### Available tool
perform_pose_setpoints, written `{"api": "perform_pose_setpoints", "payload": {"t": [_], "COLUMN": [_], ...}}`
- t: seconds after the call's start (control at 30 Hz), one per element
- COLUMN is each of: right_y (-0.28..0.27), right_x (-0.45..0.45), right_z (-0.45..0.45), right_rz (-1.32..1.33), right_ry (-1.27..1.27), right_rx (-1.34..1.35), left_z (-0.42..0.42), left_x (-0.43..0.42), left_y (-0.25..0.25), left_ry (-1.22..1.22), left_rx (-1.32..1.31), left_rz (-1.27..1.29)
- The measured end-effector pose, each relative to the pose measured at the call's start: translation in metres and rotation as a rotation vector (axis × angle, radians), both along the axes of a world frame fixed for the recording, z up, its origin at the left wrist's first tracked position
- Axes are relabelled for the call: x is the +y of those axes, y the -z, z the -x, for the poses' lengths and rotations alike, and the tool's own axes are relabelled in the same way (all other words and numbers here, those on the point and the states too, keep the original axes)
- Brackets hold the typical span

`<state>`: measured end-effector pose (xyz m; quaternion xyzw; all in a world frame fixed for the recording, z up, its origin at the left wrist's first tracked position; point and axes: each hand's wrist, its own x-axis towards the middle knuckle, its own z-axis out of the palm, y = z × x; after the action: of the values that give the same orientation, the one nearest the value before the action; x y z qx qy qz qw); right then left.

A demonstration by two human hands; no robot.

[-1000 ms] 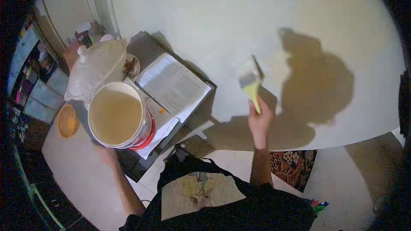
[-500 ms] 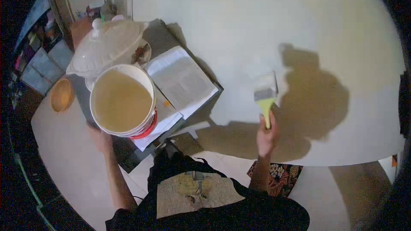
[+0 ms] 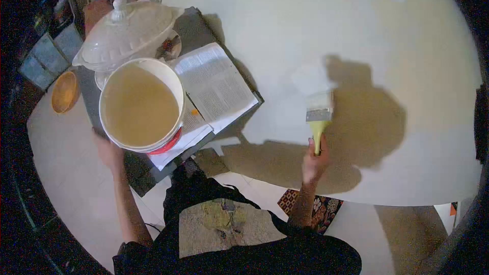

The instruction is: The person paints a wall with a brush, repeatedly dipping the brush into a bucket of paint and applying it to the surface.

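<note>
My right hand (image 3: pixel 315 163) is closed round the yellow-green handle of a wide paintbrush (image 3: pixel 319 114), its pale bristles pointing up against the whitish wall (image 3: pixel 265 30). A white bucket (image 3: pixel 175 79) with a red band holds beige liquid and stands on a dark surface, partly over an open book (image 3: pixel 219 81). Beside the bucket's lower left is my left hand (image 3: pixel 109 150), at the edge of the dark surface; its fingers are blurred and partly hidden.
Behind the bucket stands a lidded pale dish (image 3: pixel 127 33). An orange-brown bowl (image 3: pixel 65 92) lies at the left. A patterned rug (image 3: pixel 323 212) is below my right forearm. Shadows of my head and arm fall on the wall.
The view has shifted. The brush has moved down along the wall in my right hand, its bristles now more upright. The left hand stays beside the bucket.
</note>
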<state>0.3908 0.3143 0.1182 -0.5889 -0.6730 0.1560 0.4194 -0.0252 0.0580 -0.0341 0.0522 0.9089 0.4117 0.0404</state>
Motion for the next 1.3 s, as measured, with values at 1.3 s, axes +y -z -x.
{"api": "perform_pose_setpoints", "payload": {"t": [1.3], "right_y": [0.029], "right_x": [0.016], "right_z": [0.015], "right_rz": [-0.114], "right_ry": [-0.105], "right_rx": [-0.249], "left_z": [0.006], "left_x": [0.002], "left_y": [-0.003], "left_ry": [0.059], "left_rx": [0.002], "left_rz": [-0.028]}}
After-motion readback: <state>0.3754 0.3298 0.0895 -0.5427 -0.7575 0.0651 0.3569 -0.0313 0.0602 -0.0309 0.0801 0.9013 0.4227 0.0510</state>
